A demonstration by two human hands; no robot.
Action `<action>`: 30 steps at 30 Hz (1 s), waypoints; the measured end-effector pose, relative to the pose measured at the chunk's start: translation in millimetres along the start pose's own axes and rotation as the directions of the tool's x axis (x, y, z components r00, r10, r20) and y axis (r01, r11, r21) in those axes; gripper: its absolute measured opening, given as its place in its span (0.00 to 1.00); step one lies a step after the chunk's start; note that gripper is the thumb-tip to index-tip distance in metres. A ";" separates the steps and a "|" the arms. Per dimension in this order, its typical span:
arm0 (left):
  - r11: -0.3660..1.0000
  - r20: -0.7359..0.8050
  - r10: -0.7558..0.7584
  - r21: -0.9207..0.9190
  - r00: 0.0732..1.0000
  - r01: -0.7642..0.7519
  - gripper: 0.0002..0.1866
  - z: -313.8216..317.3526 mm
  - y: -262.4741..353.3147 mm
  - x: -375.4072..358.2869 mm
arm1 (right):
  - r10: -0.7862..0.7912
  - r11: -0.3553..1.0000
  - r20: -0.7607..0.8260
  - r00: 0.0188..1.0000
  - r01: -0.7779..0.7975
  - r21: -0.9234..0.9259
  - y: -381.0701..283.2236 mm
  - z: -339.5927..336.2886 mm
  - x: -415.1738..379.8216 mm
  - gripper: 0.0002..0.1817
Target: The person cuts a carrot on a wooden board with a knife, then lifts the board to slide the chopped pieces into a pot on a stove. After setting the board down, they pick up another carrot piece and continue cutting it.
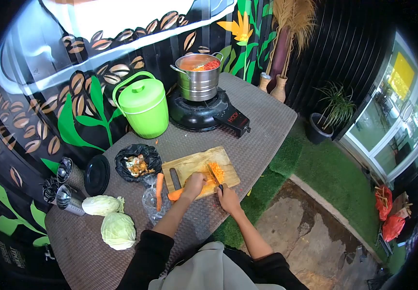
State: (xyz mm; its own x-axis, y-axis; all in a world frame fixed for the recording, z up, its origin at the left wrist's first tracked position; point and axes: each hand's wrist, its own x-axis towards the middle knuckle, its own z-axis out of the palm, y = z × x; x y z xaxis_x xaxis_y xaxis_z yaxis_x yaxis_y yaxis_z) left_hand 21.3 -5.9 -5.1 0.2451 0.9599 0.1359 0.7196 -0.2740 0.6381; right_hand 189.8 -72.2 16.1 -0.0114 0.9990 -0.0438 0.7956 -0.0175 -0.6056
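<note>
On a wooden cutting board (188,163), my right hand (227,198) is closed around the handle of a kitchen knife (215,174). Its blade points away from me, beside a heap of finely diced carrot (217,170). My left hand (196,184) is curled on the board just left of the blade, with orange carrot showing under its fingers; the grip itself is partly hidden. Another piece of carrot (174,195) lies by my left wrist at the board's edge. A whole carrot (159,187) rests on a clear plastic bag (150,205) left of the board.
A black bag of scraps (139,163) lies beyond the left side of the board. Two cabbages (118,231) sit nearer left, by metal utensil holders (69,200). Behind stand a green lidded bucket (145,108) and a steel pot (198,79) on a portable stove (199,113).
</note>
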 end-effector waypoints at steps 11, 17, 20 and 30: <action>0.999 -0.105 0.011 0.044 0.994 -0.007 0.07 1.2 4.7 -8.7 | -0.016 0.984 0.052 0.999 0.025 -0.178 -17.6 5.3 0.7 0.20; 0.999 -0.143 -0.004 -0.034 0.990 -0.001 0.06 8.8 -2.8 -7.0 | -0.004 0.963 0.073 0.997 0.024 -0.268 -19.6 3.6 3.6 0.20; 0.998 -0.130 0.056 0.042 0.990 -0.051 0.05 15.4 -15.0 -3.8 | 0.033 0.976 0.043 0.999 -0.023 -0.214 -15.9 19.6 3.2 0.19; 0.999 -0.128 -0.036 -0.029 0.991 0.032 0.04 3.8 -4.8 -4.7 | 0.052 0.989 0.062 0.997 -0.043 -0.138 -24.2 14.3 8.2 0.19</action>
State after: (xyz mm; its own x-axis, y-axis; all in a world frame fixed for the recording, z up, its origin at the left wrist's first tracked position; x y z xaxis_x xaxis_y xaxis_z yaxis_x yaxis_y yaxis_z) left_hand 19.1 -9.3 -11.7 0.1340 0.9687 0.2091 0.7081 -0.2412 0.6637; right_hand 161.8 -64.2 19.0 -0.0078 0.9922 -0.1243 0.8715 -0.0542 -0.4875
